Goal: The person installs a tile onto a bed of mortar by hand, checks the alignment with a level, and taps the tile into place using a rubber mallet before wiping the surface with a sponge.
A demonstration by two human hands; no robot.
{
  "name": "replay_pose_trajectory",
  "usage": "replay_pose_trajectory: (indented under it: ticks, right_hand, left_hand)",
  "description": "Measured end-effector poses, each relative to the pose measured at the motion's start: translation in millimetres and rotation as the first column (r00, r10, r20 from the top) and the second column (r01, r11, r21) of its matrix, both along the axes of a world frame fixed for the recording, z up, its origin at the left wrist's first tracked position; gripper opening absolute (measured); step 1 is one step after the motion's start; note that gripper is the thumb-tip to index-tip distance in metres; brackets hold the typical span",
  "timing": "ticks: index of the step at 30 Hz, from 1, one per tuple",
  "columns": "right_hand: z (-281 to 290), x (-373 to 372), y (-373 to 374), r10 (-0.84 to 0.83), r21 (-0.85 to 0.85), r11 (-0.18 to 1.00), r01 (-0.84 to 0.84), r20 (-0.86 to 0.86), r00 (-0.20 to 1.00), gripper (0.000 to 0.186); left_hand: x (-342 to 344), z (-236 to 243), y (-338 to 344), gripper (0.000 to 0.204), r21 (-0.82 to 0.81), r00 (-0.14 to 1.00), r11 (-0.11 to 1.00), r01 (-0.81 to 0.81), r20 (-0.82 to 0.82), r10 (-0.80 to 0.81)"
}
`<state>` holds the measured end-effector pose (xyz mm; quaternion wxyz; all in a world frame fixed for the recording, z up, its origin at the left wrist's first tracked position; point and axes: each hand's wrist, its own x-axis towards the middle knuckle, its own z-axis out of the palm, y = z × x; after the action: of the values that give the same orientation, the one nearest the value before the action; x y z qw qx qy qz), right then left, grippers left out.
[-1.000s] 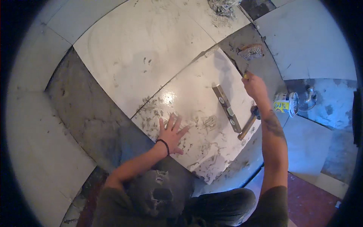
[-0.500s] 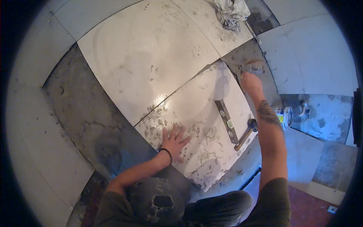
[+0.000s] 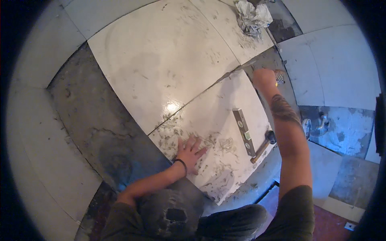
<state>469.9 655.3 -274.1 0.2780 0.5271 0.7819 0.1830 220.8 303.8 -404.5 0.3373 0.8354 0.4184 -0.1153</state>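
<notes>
My left hand (image 3: 190, 154) lies flat with spread fingers on the mortar-smeared white tile (image 3: 213, 116). Over the bare strip beyond that tile's upper right edge, my right hand (image 3: 264, 81) is closed round a tool whose kind I cannot make out. Beside the fist shows a black-and-white striped part (image 3: 279, 76) with a yellow bit; my fingers hide the rest. A spirit level (image 3: 244, 132) rests on the tile, and a mallet (image 3: 263, 147) with a dark head and wooden handle lies close by at the right edge.
A larger pale tile (image 3: 161, 60) adjoins at the far side, with crumpled paper (image 3: 253, 18) beyond. Rough grey bed (image 3: 92, 96) runs along the left. A round container (image 3: 306, 127), partly behind my right forearm, and a pipe fitting (image 3: 323, 120) stand at the right.
My right fist has turned, and the striped part now shows at its right side instead of above it. My left hand stays flat on the tile. The whole view has shifted slightly.
</notes>
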Motion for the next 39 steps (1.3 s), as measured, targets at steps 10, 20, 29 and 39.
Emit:
replay_pose_trajectory:
  ticks: [10,20,29,39]
  right_hand:
    - [19.1,-37.5,-43.9,0.119,-0.173,0.978,-0.113,0.024,0.993,0.019]
    - [31.7,-112.9,-138.7,0.131,-0.216,0.964,-0.157,-0.132,0.983,0.015]
    - [27.9,-204.3,-243.9,0.004,-0.278,0.959,-0.063,-0.209,0.978,0.016]
    - [12.0,-295.2,-352.0,0.12,0.043,0.993,-0.115,-0.174,0.977,0.017]
  left_hand:
    - [-1.2,-5.8,-7.2,0.119,0.059,0.999,0.998,-0.018,0.029,0.017]
    - [-0.6,-18.3,-11.5,0.123,0.014,0.993,0.998,-0.058,0.107,0.056]
    - [-10.5,11.9,1.0,0.122,0.084,0.993,0.989,0.12,-0.032,-0.118]
    - [-12.8,-6.9,-13.8,0.092,0.194,0.994,0.981,0.013,0.107,-0.035]
